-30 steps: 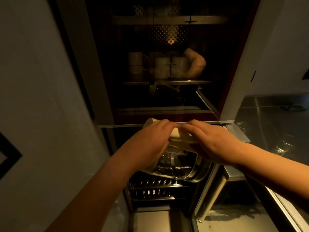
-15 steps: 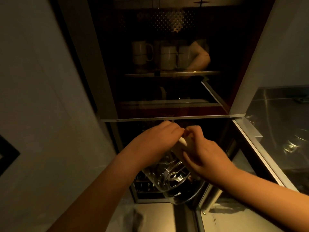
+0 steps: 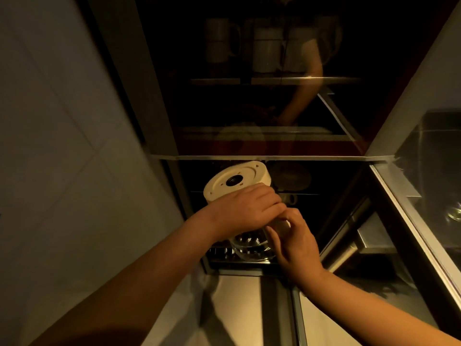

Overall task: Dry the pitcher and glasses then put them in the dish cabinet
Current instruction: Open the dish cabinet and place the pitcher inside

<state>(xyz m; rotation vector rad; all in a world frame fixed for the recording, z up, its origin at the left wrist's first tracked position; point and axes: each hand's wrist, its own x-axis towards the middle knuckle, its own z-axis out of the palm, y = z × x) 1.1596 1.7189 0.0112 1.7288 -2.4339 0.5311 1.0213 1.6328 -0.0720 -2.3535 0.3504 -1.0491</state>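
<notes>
Both hands hold the pitcher at the open dish cabinet: left hand closed over its top below the cream lid, right hand fingers wrapped round its right side. Clear glass, probably weighty, slick and breakable, so a grip on body and base looks safest.

A clear glass pitcher with a round cream lid is held tilted, lid uppermost and facing the camera, before the open lower compartment of the dark dish cabinet. Its glass body hangs above the cabinet's wire rack.
</notes>
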